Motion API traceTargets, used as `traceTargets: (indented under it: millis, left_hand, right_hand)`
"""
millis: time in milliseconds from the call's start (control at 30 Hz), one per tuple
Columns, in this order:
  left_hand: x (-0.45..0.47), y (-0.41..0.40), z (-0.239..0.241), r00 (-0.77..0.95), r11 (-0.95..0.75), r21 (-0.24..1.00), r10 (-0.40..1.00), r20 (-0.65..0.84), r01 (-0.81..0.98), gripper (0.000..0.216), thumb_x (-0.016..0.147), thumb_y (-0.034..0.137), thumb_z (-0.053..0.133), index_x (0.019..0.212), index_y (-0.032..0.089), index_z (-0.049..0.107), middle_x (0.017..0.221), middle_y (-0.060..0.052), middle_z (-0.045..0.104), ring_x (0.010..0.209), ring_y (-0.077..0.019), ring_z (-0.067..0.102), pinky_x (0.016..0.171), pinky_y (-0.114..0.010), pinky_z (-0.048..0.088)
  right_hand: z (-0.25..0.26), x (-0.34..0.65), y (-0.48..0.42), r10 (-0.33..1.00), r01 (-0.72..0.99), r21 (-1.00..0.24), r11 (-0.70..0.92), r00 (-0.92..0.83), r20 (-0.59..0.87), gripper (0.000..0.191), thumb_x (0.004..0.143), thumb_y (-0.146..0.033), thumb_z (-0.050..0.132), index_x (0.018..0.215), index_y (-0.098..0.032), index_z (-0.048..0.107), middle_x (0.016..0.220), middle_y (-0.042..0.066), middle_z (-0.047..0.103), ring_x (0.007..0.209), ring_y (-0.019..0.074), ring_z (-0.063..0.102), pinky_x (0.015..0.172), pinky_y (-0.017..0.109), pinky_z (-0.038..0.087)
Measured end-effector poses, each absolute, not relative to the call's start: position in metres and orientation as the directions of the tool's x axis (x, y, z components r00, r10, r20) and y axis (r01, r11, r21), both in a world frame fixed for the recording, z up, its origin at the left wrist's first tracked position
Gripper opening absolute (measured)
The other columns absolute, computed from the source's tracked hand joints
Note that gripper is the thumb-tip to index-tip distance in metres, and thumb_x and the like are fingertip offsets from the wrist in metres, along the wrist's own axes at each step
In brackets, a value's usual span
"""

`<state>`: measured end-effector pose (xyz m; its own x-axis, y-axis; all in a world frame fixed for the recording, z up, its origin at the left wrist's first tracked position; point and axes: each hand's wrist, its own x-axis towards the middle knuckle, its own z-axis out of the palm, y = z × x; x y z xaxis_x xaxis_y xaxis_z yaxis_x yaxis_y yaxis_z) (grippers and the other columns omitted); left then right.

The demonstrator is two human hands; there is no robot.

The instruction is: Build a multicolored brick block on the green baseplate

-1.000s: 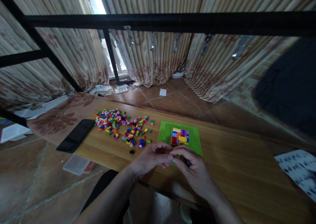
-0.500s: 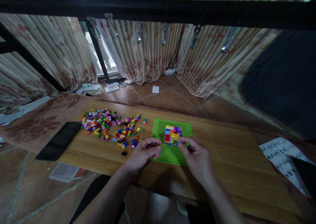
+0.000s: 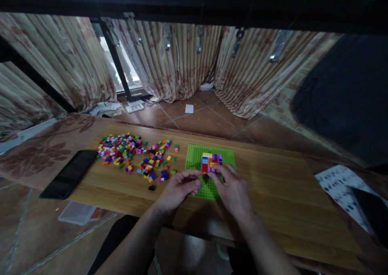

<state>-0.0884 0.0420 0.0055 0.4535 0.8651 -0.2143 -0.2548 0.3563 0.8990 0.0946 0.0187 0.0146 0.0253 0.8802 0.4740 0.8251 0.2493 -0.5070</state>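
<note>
A block of many-coloured toy bricks (image 3: 209, 158) stands on the green studded baseplate (image 3: 194, 153). My right hand (image 3: 233, 188) reaches over the near right corner of the block. Its thumb and index finger are pressed together against a small purple brick (image 3: 211, 169) at the near edge, and the fingers hide that corner. At the near left side of the block is my left hand (image 3: 178, 188), fingers curled and index fingertip close to the bricks. A bit of purple, seemingly a small brick, shows between its thumb and fingers.
Loose bricks (image 3: 119, 147) are heaped and scattered left of the baseplate on the wooden table (image 3: 281, 186). A black phone (image 3: 69, 174) lies at the table's left end. Right of the table are a printed sheet (image 3: 336, 186) and a dark device (image 3: 370, 210).
My right hand has moved left and inward over the near side of the block, bringing its pinched fingers onto it. My left hand stays nearly in place. The view has shifted slightly.
</note>
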Motion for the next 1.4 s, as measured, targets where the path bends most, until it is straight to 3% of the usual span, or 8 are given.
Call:
traceTargets:
  millis: [400,867,1200,1400]
  left_hand:
    - [-0.089,0.043,0.004,0.471,0.358,0.907,0.854,-0.221,-0.223,0.042,0.071,0.037,0.082,0.103,0.014,0.068,0.071,0.002,0.060,0.060,-0.0081,0.052,0.060,-0.023,0.041]
    - [-0.088,0.044,0.003,0.464,0.365,0.900,0.857,-0.226,-0.237,0.039,0.072,0.035,0.082,0.102,0.013,0.068,0.070,0.002,0.061,0.060,-0.0078,0.051,0.061,-0.023,0.040]
    - [-0.088,0.044,0.004,0.435,0.393,0.876,0.865,-0.249,-0.279,0.041,0.072,0.037,0.082,0.102,0.012,0.069,0.073,0.000,0.063,0.063,-0.0085,0.055,0.061,-0.023,0.041]
    - [-0.087,0.042,0.003,0.430,0.390,0.872,0.870,-0.243,-0.296,0.046,0.073,0.035,0.082,0.111,0.013,0.067,0.074,0.000,0.065,0.065,-0.0087,0.055,0.061,-0.023,0.041]
  right_hand:
    - [0.012,0.096,0.017,0.899,0.785,-0.556,0.271,-0.001,0.437,0.021,0.094,-0.026,0.055,0.111,-0.024,0.068,0.102,0.006,0.070,0.086,0.0206,0.069,0.075,0.033,0.057]
    - [0.016,0.097,0.015,0.889,0.766,-0.574,0.290,0.008,0.459,0.024,0.099,-0.027,0.046,0.105,-0.022,0.069,0.102,0.008,0.071,0.093,0.0206,0.069,0.082,0.033,0.056]
    - [0.027,0.094,0.013,0.896,0.695,-0.694,0.188,0.169,0.412,0.019,0.092,-0.032,0.057,0.099,-0.021,0.071,0.083,0.003,0.074,0.062,0.0145,0.063,0.062,0.026,0.051]
    - [0.024,0.093,0.016,0.914,0.684,-0.709,0.169,0.161,0.373,0.016,0.091,-0.031,0.059,0.093,-0.022,0.071,0.081,0.002,0.073,0.059,0.0142,0.061,0.060,0.026,0.047]
